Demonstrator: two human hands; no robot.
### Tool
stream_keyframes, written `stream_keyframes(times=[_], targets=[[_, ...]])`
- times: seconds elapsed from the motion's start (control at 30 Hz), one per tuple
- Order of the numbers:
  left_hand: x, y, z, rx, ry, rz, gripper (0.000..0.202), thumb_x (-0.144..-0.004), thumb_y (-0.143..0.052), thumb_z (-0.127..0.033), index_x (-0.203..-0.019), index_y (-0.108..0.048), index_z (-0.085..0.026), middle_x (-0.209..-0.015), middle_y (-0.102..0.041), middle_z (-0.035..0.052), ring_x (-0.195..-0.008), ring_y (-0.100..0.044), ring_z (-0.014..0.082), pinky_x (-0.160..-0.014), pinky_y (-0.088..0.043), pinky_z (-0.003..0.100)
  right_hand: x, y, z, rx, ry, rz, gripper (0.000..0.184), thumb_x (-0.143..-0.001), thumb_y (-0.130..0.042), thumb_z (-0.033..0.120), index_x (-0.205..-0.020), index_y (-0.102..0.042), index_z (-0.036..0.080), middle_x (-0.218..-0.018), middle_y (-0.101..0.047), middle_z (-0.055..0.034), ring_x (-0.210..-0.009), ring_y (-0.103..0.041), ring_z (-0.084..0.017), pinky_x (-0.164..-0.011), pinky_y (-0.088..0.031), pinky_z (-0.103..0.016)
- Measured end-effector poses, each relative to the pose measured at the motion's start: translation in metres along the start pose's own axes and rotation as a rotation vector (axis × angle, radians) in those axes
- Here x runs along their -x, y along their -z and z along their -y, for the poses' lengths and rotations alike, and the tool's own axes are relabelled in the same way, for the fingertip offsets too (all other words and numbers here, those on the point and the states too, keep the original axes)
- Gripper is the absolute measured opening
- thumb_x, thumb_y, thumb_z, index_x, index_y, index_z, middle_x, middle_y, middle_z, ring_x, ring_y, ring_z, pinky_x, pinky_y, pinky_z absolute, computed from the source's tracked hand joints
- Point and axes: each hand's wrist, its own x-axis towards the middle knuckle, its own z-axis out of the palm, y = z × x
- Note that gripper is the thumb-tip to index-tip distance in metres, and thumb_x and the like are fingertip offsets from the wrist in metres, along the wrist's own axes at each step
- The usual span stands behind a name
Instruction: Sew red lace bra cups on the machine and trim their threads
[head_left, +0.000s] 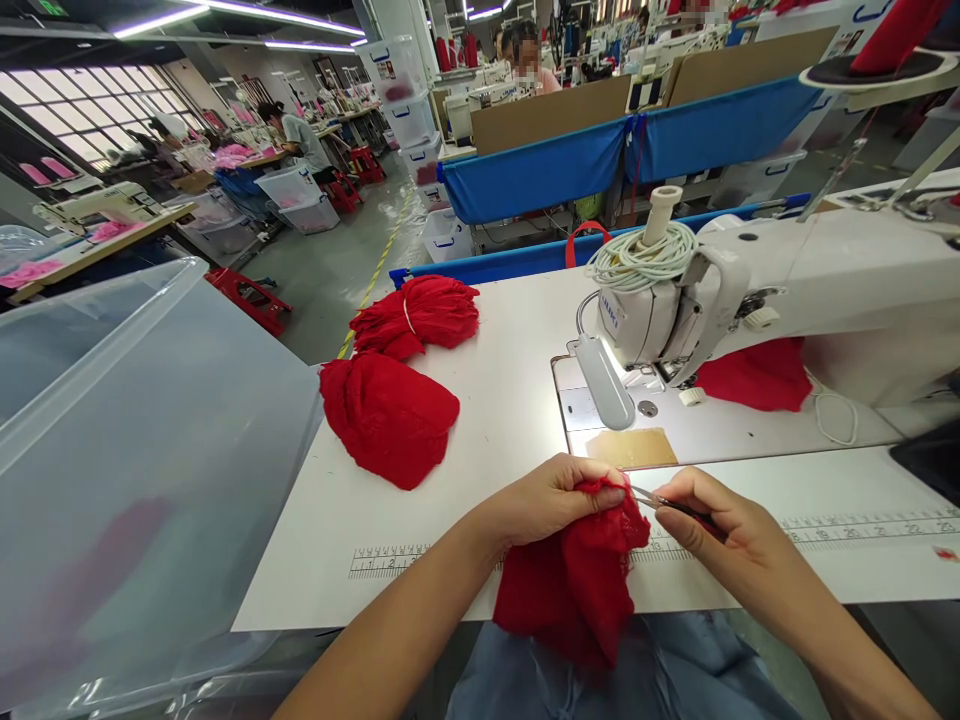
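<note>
My left hand pinches a piece of red fabric by its gathered upper edge; the cloth hangs over the table's front edge onto my lap. My right hand is closed around small thread snips, whose metal tips point left and reach the frayed edge of the fabric beside my left thumb. Behind both hands stands a white sewing machine, with another red fabric piece lying under its arm.
On the white table, a red fabric pile and a tied red bundle lie at left. A printed ruler runs along the front. A clear plastic bin stands left of the table. A grey lamp hangs near the needle.
</note>
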Motion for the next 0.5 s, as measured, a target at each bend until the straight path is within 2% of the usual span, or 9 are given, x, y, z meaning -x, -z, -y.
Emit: stream_keyframes(times=[0.13, 0.27, 0.4, 0.5], targets=[[-0.001, -0.001, 0.000, -0.022, -0.002, -0.002, 0.044, -0.084, -0.063, -0.058, -0.073, -0.058, -0.016, -0.070, -0.047, -0.0024, -0.067, -0.037, 0.0109, -0.065, -0.032, 0.025, -0.001, -0.007, 0.004, 0.027, 0.047, -0.028, 0.038, -0.081, -0.060, 0.062, -0.076, -0.066, 0.024, -0.068, -0.064, -0.0016, -0.063, -0.054, -0.018, -0.055, -0.039, -0.029], [0.000, -0.002, 0.000, -0.030, 0.006, -0.010, 0.045, -0.083, -0.064, -0.060, -0.074, -0.058, -0.016, -0.067, -0.044, -0.0033, -0.065, -0.035, 0.0103, -0.063, -0.030, 0.024, -0.001, -0.014, 0.002, 0.004, 0.059, -0.049, 0.037, -0.082, -0.060, 0.061, -0.078, -0.065, 0.025, -0.069, -0.063, -0.0014, -0.065, -0.053, -0.018, -0.057, -0.040, -0.029], [0.001, -0.002, 0.000, 0.002, 0.013, -0.019, 0.045, -0.085, -0.063, -0.058, -0.070, -0.054, -0.016, -0.065, -0.041, -0.0044, -0.062, -0.032, 0.0091, -0.060, -0.028, 0.024, 0.001, -0.021, 0.002, -0.057, 0.054, -0.195, 0.038, -0.080, -0.063, 0.062, -0.069, -0.061, 0.025, -0.062, -0.054, 0.0013, -0.058, -0.045, -0.016, -0.055, -0.036, -0.027], [0.001, -0.002, 0.001, -0.019, 0.006, -0.031, 0.044, -0.086, -0.062, -0.057, -0.072, -0.056, -0.015, -0.065, -0.043, -0.0040, -0.063, -0.034, 0.0091, -0.060, -0.029, 0.023, 0.002, -0.025, 0.007, -0.199, 0.005, -0.294, 0.042, -0.078, -0.064, 0.066, -0.073, -0.061, 0.024, -0.060, -0.048, 0.0028, -0.058, -0.039, -0.014, -0.055, -0.031, -0.027]])
